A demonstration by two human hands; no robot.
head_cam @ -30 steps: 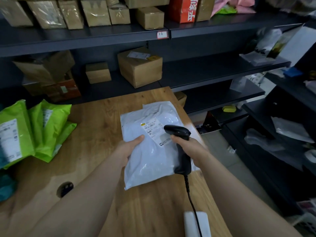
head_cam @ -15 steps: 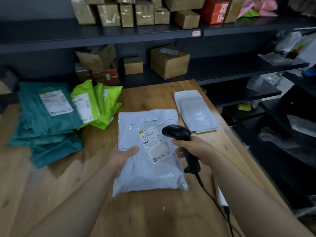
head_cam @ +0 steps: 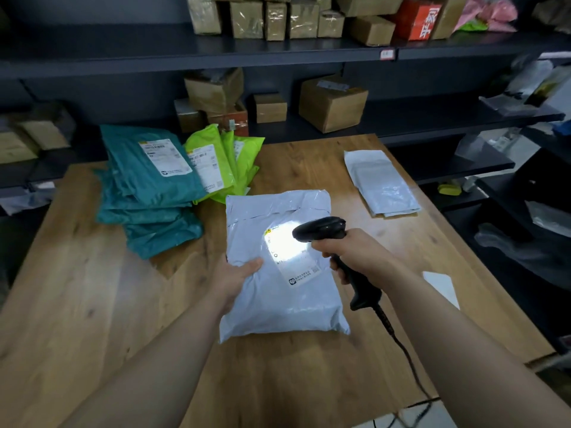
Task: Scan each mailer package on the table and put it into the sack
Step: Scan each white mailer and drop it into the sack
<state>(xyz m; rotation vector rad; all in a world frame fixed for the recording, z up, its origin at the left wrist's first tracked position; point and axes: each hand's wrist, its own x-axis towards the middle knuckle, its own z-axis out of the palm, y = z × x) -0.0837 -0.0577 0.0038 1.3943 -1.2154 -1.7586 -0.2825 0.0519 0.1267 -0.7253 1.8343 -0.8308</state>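
Note:
A white mailer (head_cam: 278,291) is in front of me over the wooden table (head_cam: 77,288). My left hand (head_cam: 234,278) grips its left edge, thumb on top. My right hand (head_cam: 355,251) grips a black corded barcode scanner (head_cam: 321,230), whose head points at the mailer's shipping label (head_cam: 290,251). Bright scanner light washes out the label's upper part. A stack of teal mailers (head_cam: 148,186) and several lime green mailers (head_cam: 222,162) lie at the far left of the table. More white mailers (head_cam: 383,183) lie at the far right. No sack is in view.
Dark shelving (head_cam: 278,50) with cardboard boxes (head_cam: 332,101) runs behind the table and along the right side. The scanner's cable (head_cam: 398,344) trails toward the near right table edge. A white card (head_cam: 441,287) lies on the table by my right forearm.
The view has swung left, bringing the teal and green stacks into sight. The scanner head has come over the label and its light now shines on it. My left hand keeps holding the mailer.

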